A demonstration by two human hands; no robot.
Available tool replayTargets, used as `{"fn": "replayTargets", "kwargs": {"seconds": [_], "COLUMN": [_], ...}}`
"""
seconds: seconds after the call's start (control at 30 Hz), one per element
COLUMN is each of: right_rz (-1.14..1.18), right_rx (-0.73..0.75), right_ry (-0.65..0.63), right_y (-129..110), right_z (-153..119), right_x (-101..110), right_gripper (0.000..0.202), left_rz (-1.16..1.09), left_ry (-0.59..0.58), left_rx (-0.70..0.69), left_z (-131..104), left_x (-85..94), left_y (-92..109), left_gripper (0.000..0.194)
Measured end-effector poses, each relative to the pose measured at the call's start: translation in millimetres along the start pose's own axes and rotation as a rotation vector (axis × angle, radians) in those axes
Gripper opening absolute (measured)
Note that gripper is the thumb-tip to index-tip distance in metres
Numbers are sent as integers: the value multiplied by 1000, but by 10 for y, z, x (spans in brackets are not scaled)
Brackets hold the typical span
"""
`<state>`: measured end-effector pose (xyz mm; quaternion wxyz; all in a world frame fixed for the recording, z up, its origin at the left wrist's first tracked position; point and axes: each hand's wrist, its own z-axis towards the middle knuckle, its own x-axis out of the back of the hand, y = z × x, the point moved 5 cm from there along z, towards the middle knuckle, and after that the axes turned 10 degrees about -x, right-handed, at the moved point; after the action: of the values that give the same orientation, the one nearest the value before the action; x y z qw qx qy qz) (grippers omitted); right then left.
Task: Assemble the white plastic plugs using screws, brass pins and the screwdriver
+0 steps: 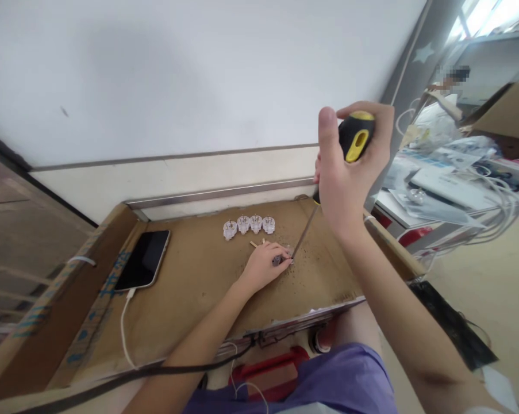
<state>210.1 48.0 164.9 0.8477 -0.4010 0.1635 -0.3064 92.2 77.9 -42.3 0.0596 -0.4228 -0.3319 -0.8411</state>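
Note:
My right hand (349, 172) is wrapped round the black and yellow handle of a screwdriver (306, 233), thumb pointing up. Its thin shaft slants down and left to a small part at my left fingertips. My left hand (265, 264) rests on the cardboard surface (190, 276) with the fingers closed on a small clear plug piece (288, 251), largely hidden by them. A dark round bit (277, 260) shows between the fingers. Just beyond stand several clear plugs (255, 223) in a row, metal pins up.
A phone (142, 260) with a white charging cable (125, 328) lies at the left. Dark specks dot the cardboard near my hands. A raised cardboard side (392, 247) borders the right. Beyond it, a cluttered table (440, 190) holds bags and cables; a blurred person is behind.

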Motion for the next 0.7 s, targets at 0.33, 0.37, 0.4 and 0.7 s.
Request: {"fn": "replayTargets", "kwargs": {"seconds": [0.33, 0.37, 0.4, 0.7], "right_rz": [-161, -266, -386, -885], "right_rx": [219, 262, 300, 438], "right_ry": [-747, -628, -496, -756], "right_y": [-306, -293, -277, -453], "right_z": [264, 300, 321, 401], "right_x": [73, 98, 121, 122], "right_gripper": [18, 18, 19, 27], "left_rz": [5, 4, 3, 24], "left_ry": [-2, 1, 3, 28], "left_rx": [1, 2, 5, -21], "left_z": [4, 1, -2, -8], "left_x": [-3, -2, -2, -3], "left_y": [-9, -11, -13, -13], "left_gripper": [8, 8, 8, 10]}}
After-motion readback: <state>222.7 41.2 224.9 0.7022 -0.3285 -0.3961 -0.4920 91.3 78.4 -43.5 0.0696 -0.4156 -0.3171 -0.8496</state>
